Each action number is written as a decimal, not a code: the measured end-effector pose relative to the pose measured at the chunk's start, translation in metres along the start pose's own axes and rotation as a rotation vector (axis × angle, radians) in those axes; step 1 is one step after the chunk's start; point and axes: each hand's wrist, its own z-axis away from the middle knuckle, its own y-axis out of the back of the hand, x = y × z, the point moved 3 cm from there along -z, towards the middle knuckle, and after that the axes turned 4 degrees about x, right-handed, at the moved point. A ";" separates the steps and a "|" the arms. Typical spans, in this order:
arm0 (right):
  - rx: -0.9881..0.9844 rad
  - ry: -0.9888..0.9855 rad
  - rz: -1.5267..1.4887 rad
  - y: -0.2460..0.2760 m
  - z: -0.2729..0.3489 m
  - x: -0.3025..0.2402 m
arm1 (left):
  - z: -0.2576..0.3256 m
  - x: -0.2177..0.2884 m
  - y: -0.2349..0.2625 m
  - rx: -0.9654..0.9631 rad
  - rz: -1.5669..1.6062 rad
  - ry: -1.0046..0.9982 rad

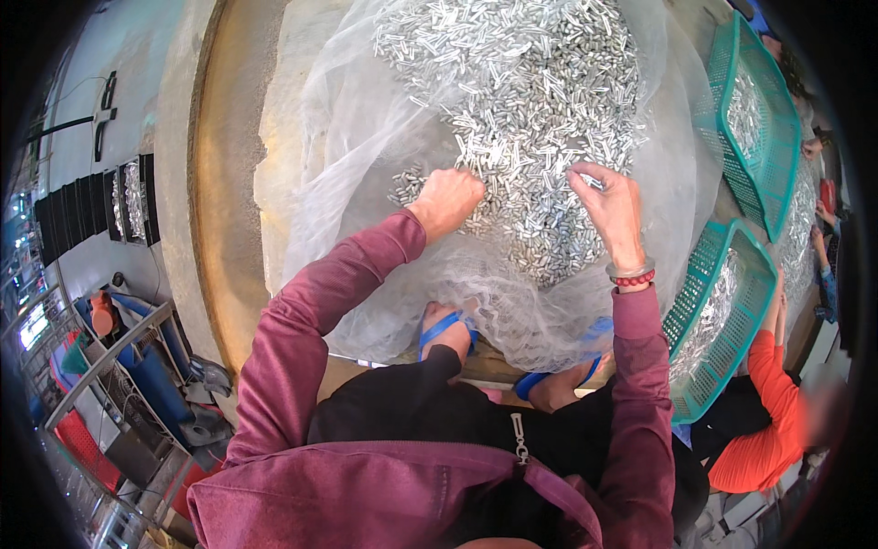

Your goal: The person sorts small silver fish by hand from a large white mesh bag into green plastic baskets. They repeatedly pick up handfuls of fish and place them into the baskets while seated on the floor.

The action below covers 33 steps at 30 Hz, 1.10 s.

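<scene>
Right grip (pixel 611 206) hovers over silvery pieces (pixel 549 101), green baskets (pixel 747 306) beside netting (pixel 485 295).

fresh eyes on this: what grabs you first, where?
The silvery heap of small pieces on white netting, top centre, with the left hand and right hand at its lower part. Next, two green baskets along the right, and an orange top at lower right.

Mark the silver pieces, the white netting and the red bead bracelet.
Silver pieces (pixel 549 114): head view, middle of the pile.
White netting (pixel 489 285): head view, bare folds.
Red bead bracelet (pixel 634 278): head view, on its beads.
</scene>
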 end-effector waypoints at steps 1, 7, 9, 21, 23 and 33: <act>-0.021 -0.050 -0.137 -0.001 -0.002 -0.002 | -0.002 0.000 0.001 0.014 0.024 0.017; -0.494 -0.458 -1.232 0.004 0.001 -0.001 | -0.004 -0.035 0.035 0.079 0.568 0.160; -0.572 -0.304 -1.505 0.011 0.001 -0.005 | -0.002 -0.045 0.043 0.052 1.075 0.149; -0.159 0.043 0.200 -0.044 -0.017 0.047 | 0.001 -0.031 0.058 -0.074 1.143 0.033; -0.124 0.105 0.495 -0.070 -0.011 0.047 | 0.002 -0.029 0.061 -0.129 1.273 0.204; -0.734 -0.406 -1.182 -0.050 0.008 0.029 | -0.009 -0.005 0.080 -0.241 2.042 -0.169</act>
